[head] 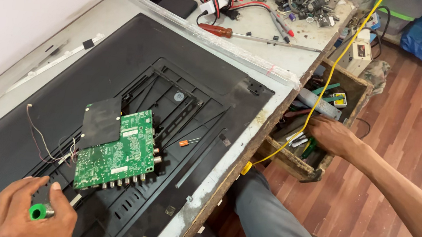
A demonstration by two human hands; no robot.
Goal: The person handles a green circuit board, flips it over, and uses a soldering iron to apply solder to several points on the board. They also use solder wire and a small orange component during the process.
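While the left hand [31, 214] is closed around a small green-capped spool [37, 212] just below the green printed circuit board [117, 151], the right hand [330, 135] reaches well apart into the wooden tool drawer [289, 164], its grip hidden.

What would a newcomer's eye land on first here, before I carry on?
Probably the green printed circuit board lying on the large black flat-panel back cover that fills the workbench. Next, the left hand at the bottom edge, holding a small bright green spool. Then the right hand reaching into the cluttered wooden tool drawer beside the bench, with a yellow cable running across it.
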